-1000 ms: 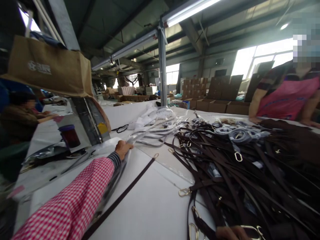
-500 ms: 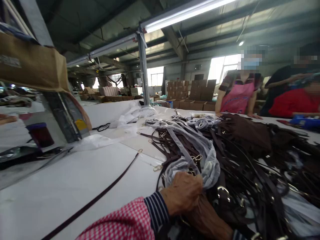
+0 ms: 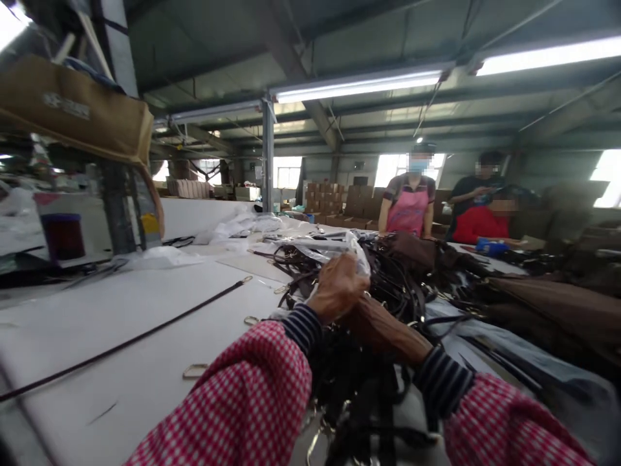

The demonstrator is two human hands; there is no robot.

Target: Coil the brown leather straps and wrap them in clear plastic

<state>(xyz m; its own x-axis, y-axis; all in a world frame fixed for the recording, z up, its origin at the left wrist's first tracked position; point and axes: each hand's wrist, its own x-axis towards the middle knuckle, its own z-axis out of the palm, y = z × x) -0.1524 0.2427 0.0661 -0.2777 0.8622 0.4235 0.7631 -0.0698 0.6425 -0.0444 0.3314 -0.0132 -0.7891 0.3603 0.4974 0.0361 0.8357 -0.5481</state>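
Observation:
My left hand (image 3: 339,288) is closed, knuckles up, with clear plastic wrapping (image 3: 358,254) bunched at its fingers and standing up beyond them. Pressed against it from the right is my right hand (image 3: 373,320); its fingers are hidden behind the left one. Both hands are above a tangled heap of dark brown straps (image 3: 388,275) with gold-coloured metal clips. Apart from the heap, one long dark strap (image 3: 140,340) lies stretched over the white table (image 3: 160,414) to the left. A gold-coloured clip (image 3: 195,371) lies near my left sleeve.
Brown fabric pieces (image 3: 548,291) and a plastic sheet (image 3: 543,362) cover the right side. Across the table stands a person in a pink apron (image 3: 407,208), with two others further right. A metal post (image 3: 116,213) and a hanging brown bag (image 3: 82,113) are at left.
The view has tilted up and swung right, so both sleeves show now. My hands stay together, and the plastic now sticks up beyond them rather than spreading around them.

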